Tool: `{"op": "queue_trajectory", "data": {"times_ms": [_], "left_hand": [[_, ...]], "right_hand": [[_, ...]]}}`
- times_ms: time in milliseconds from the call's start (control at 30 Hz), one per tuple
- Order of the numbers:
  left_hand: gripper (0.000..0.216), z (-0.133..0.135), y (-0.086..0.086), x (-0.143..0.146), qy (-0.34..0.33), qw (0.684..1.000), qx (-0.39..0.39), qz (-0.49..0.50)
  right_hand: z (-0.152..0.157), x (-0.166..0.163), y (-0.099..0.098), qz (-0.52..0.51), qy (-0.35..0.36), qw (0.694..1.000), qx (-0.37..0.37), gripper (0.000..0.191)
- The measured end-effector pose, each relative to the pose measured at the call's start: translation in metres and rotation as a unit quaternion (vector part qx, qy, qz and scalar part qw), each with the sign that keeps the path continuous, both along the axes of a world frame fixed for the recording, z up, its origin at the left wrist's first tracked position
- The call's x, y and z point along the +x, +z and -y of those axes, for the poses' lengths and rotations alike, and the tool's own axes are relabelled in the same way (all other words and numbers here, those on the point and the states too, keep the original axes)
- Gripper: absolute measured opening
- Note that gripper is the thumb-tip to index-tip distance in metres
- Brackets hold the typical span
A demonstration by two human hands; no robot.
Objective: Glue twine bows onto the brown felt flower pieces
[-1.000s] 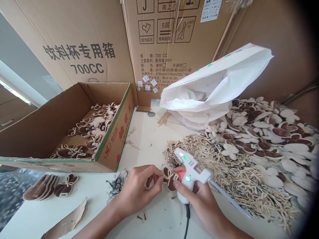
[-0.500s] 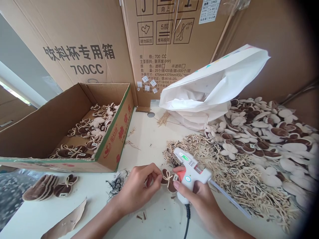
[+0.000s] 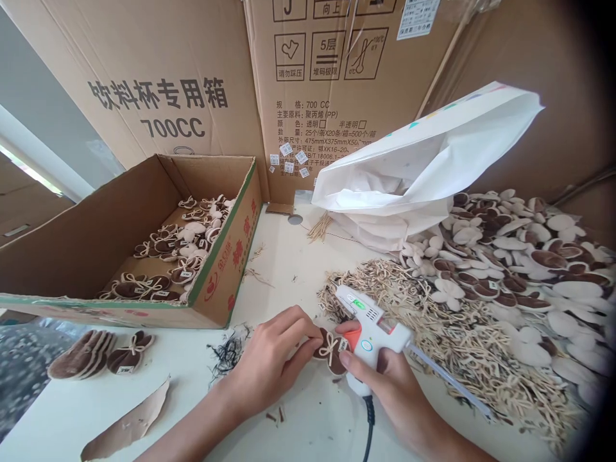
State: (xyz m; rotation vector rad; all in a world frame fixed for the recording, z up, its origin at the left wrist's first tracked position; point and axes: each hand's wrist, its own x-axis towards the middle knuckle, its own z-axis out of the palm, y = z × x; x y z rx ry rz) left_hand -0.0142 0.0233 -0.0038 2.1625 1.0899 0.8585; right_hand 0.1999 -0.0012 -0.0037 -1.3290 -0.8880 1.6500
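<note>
Over the white table (image 3: 327,417), the left hand (image 3: 274,356) had bent fingers, pinched closed on the left edge of 1 brown bow-tied piece (image 3: 330,347). The right hand (image 3: 397,385) wrapped around the glue gun (image 3: 368,330), its thumb at the piece's right side.

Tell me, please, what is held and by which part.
The right hand holds the glue gun by its handle and the piece by its labelled side; the left hand, apparently, the opposite edge.

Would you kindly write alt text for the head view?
The right hand holds a white plastic glue gun beside a small beige-bowed brown plush piece, the left hand at its edge. An open brown cardboard box stands at left.
</note>
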Motion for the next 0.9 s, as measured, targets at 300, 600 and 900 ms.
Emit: {"op": "queue_trajectory", "data": {"times_ms": [300,600,900], "left_hand": [[0.017,-0.002,0.0,0.001,-0.022,0.999,-0.003,0.028],[0.017,-0.001,0.005,0.001,-0.016,0.996,-0.075,0.041],[0.012,-0.003,0.009,0.002,-0.002,0.968,-0.241,0.073]], "right_hand": [[0.001,0.001,-0.003,-0.033,0.05,0.998,0.026,0.044],[0.005,0.003,-0.006,-0.021,0.091,0.995,0.03,0.045],[0.007,0.004,-0.011,-0.015,0.109,0.993,0.031,0.044]]}}
